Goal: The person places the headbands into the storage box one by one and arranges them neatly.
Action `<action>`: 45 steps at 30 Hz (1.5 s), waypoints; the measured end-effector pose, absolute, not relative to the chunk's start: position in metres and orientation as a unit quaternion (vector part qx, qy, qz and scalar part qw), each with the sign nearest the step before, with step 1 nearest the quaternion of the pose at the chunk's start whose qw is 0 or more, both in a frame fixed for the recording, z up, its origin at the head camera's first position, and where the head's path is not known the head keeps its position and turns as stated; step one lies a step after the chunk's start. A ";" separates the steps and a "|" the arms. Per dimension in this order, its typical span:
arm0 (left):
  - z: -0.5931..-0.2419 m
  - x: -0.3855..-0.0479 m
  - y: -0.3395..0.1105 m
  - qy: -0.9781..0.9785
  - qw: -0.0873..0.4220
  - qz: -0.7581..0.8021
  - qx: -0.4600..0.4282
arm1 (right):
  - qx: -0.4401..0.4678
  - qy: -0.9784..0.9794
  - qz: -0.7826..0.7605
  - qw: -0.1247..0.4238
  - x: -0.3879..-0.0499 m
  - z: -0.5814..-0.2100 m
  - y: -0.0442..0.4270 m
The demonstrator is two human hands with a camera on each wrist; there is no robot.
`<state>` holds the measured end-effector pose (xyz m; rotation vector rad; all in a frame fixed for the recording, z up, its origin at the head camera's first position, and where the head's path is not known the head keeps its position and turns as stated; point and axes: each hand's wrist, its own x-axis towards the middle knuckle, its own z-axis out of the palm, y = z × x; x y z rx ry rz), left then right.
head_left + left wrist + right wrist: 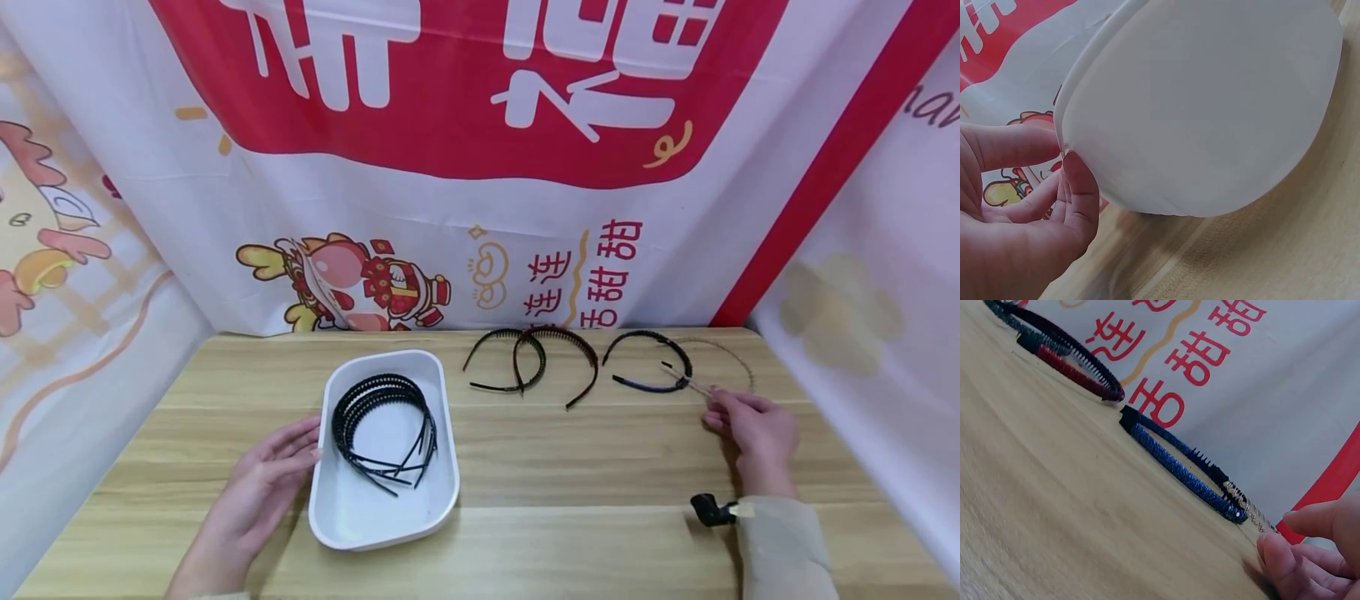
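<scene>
At the left, my left hand (258,483) pinches the rim of a white tray (448,417) between thumb and fingers, as the left wrist view shows at close range. Several black toothed headbands (386,392) lie stacked inside that tray. My right hand (757,429) pinches one arm of a thin gold headband (1254,512) at the right of the table. A blue headband (1172,465) lies right beside it, partly overlapped by the gold one. In the right wrist view the fingertips (1272,547) meet at the gold band's near side.
A dark red headband (558,332) and a dark green headband (498,333) overlap on the wooden table (570,550), near its back edge. A printed cloth (405,217) hangs directly behind. More cloth walls close off both sides.
</scene>
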<state>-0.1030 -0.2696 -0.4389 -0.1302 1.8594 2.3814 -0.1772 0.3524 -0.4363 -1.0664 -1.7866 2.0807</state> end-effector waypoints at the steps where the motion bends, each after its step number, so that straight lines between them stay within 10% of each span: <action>1: -0.439 -0.103 -0.270 0.613 0.058 0.787 -0.042 | -0.364 -0.605 0.701 0.101 -0.178 -0.436 0.353; 26: -0.441 -0.101 -0.272 0.601 0.054 0.797 -0.032 | -0.421 -0.608 0.672 0.051 -0.194 -0.436 0.364; 45: -0.444 -0.104 -0.270 0.592 0.051 0.804 -0.016 | -0.435 -0.449 0.765 0.156 -0.192 -0.432 0.364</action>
